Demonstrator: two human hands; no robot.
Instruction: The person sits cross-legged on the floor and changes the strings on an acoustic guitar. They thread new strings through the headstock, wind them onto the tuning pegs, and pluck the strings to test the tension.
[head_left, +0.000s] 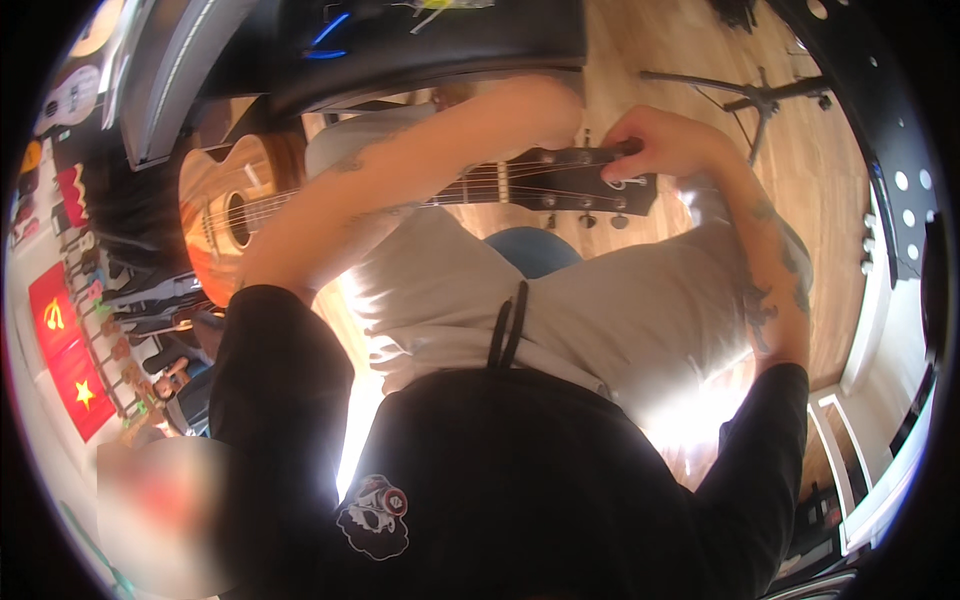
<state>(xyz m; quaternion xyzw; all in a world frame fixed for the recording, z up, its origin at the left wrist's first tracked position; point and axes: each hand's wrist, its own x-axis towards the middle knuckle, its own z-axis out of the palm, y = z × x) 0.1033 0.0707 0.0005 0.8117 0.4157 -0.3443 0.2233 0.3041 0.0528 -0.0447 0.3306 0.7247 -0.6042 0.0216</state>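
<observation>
An acoustic guitar lies across in front of my legs, its wooden body at the left and its neck running right. The dark headstock carries tuning pegs along both edges, and a loop of string curls near its tip. My right hand grips the headstock's far right corner, thumb on its face and fingers bent behind. My left forearm crosses over the strings, hiding part of the neck. At its end my left hand is beside the headstock's far edge near the nut; its fingers are hidden.
A black padded surface lies beyond the guitar, with blue strips on it. A black tripod stand is on the wooden floor at the far right. Several guitars hang along the left wall, near red flags. A white frame stands right.
</observation>
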